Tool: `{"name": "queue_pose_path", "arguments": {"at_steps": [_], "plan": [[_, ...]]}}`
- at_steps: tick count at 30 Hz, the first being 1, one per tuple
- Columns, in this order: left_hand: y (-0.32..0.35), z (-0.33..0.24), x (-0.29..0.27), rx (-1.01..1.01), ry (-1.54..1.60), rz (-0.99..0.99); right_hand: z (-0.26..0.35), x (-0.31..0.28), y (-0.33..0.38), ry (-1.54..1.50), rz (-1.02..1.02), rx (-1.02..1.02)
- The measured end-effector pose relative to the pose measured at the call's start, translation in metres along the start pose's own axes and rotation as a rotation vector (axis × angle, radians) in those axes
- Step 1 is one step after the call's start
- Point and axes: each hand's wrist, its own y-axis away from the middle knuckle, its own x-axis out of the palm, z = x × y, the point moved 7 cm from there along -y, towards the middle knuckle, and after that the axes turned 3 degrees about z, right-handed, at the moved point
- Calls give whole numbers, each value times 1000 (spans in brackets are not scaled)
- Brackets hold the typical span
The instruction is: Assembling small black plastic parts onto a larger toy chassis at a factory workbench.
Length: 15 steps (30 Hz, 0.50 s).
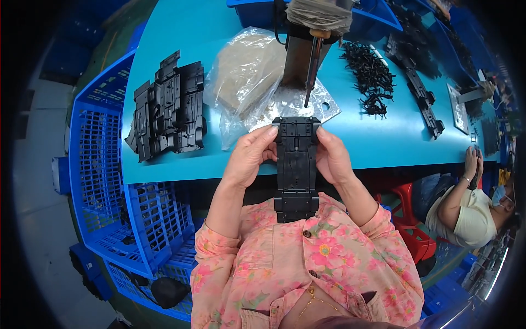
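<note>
Between my two hands is a long black molded plastic chassis part (296, 167), its far end near the table's front edge and its near end close to my chest. My left hand (253, 153) pinches its far left corner, thumb on top. At the far right corner, my right hand (334, 156) grips it the same way, fingers mostly hidden beneath. Just beyond the part, a thin metal rod (314, 68) points down from a bench machine (319, 16) with a cloth-wrapped head. Under the rod lies a shiny metal base plate (326, 104).
Stacked black plastic parts (171, 107) lie on the turquoise table (181, 33) at left, beside a clear plastic bag (246, 71). Small black pieces (370, 77) are heaped at right. Blue crates (98, 164) stand left of the table. A co-worker (466, 211) sits at the right.
</note>
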Motion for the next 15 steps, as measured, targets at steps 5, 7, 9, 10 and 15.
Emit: {"name": "queue_pose_path", "arguments": {"at_steps": [5,7,9,10,15], "plan": [[-5,1,-1,19,-31,-29,13,-13,-2,120,14,32],[-7,0,0,27,-11,-15,16,-12,-2,144,21,50],[-9,-1,0,37,9,-1,20,-9,-2,144,42,62],[-11,-1,0,35,13,10,21,-9,-3,146,43,60],[-16,-2,5,35,27,2,27,-15,-2,159,65,-7]]}}
